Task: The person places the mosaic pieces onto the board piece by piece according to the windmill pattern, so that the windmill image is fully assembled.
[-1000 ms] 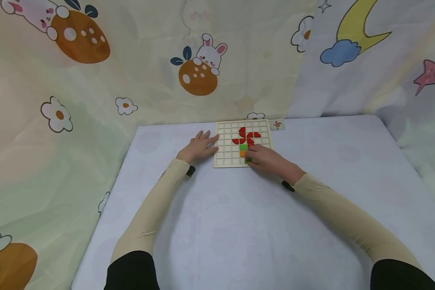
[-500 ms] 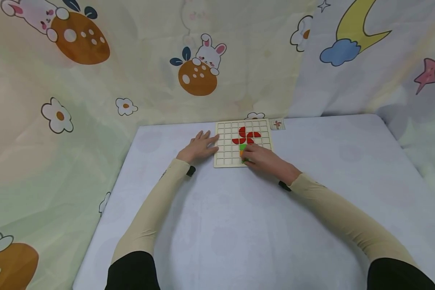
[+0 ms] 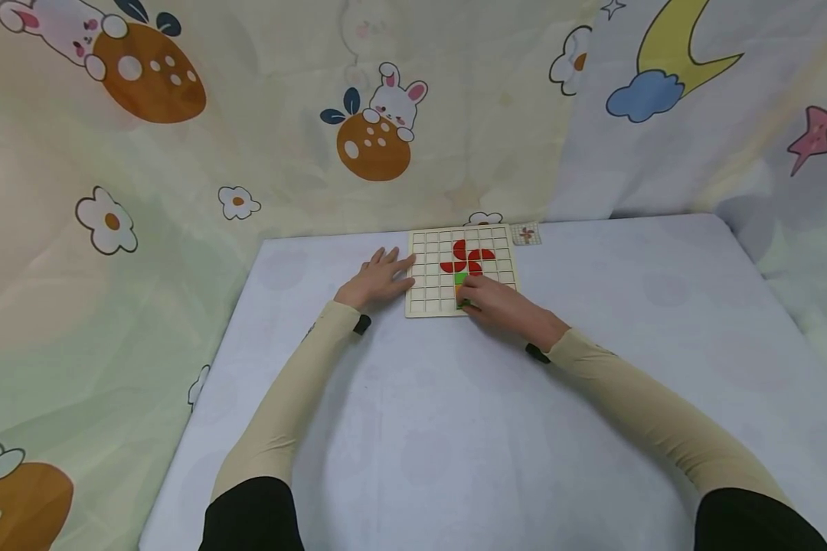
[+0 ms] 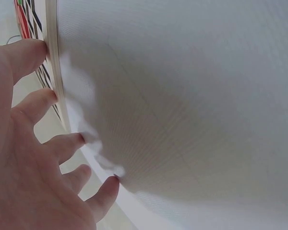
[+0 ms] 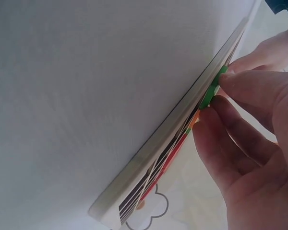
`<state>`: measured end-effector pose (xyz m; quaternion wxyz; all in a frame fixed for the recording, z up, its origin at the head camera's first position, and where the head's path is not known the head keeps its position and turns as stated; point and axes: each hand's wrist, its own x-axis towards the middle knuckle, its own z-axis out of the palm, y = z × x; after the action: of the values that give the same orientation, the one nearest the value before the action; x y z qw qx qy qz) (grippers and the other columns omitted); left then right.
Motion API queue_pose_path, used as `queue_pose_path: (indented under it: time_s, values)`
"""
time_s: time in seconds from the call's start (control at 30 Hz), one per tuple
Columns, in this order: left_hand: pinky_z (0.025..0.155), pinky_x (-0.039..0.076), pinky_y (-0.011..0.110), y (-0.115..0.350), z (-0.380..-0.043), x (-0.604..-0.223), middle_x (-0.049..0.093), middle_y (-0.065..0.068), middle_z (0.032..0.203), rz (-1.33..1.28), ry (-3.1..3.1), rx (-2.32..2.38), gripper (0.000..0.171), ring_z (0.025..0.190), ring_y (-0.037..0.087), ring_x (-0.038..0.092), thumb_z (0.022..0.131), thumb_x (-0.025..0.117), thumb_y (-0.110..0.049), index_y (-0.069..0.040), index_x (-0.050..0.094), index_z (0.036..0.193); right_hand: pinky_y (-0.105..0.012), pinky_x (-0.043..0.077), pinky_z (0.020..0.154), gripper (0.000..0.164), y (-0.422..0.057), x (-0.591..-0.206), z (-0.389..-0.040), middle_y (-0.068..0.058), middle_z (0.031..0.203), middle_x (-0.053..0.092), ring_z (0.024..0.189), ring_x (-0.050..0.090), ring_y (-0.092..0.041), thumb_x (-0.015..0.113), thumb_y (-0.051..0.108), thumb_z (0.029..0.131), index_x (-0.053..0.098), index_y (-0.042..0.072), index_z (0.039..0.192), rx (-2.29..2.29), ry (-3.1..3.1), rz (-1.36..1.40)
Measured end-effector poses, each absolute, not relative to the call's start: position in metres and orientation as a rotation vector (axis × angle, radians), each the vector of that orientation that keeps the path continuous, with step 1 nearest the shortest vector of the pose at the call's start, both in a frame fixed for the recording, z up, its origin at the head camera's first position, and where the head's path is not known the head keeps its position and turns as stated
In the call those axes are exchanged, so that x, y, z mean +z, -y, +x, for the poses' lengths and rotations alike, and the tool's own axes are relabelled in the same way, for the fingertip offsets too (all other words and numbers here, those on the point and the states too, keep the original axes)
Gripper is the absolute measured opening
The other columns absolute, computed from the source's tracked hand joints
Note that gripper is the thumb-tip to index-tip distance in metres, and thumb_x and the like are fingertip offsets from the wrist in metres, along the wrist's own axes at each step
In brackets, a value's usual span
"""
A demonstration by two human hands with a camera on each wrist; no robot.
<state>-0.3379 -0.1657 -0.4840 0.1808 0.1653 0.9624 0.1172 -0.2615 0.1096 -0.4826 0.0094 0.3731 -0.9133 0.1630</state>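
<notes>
A pale wooden grid board (image 3: 423,297) lies near the back edge of the table. Red rounded pieces (image 3: 459,266) form a pinwheel on it, with a green square (image 3: 460,278) and a partly covered orange piece (image 3: 458,292) below them. My left hand (image 3: 377,279) rests with spread fingers at the board's left side; in the left wrist view its thumb and index fingertip touch the side edge. Over the board's lower part, my right hand (image 3: 501,304) pinches a small green piece (image 5: 211,92) between thumb and fingers, down close to the grid.
A small card (image 3: 526,234) printed with a red pinwheel pattern lies against the board's upper right corner. The white-covered table (image 3: 413,428) stretches toward me. Behind it hangs a patterned cloth (image 3: 282,138) with rabbits, flowers and a moon.
My right hand has shifted slightly left with the green piece, covering more of the orange piece. The left hand stays at the board's edge.
</notes>
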Motion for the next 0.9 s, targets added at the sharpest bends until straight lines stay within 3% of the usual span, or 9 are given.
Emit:
queue_pose_path:
  time_s: [0.63,0.9]
  values:
    - [0.124,0.007,0.061,0.1657,-0.3364,-0.4818,0.006,0.008,0.171,0.469,-2.709,0.347,0.066,0.158,0.035,-0.007,0.102,0.043,-0.056,-0.035,0.021,0.161,-0.033,0.055,0.079,0.012,-0.1093,-0.4838,-0.2606,-0.004,0.100,0.066,0.087,0.060,-0.017,0.074,0.009,0.091,0.075,0.012,0.102,0.429,2.859,1.152]
    - [0.124,0.008,0.061,0.1661,-0.3358,-0.4818,0.007,0.008,0.171,0.472,-2.720,0.334,0.066,0.158,0.034,-0.005,0.102,0.043,-0.057,-0.035,0.022,0.161,-0.033,0.057,0.083,0.020,-0.1097,-0.4808,-0.2587,-0.006,0.109,0.067,0.095,0.062,-0.020,0.075,0.012,0.091,0.074,0.014,0.111,0.402,2.837,1.205]
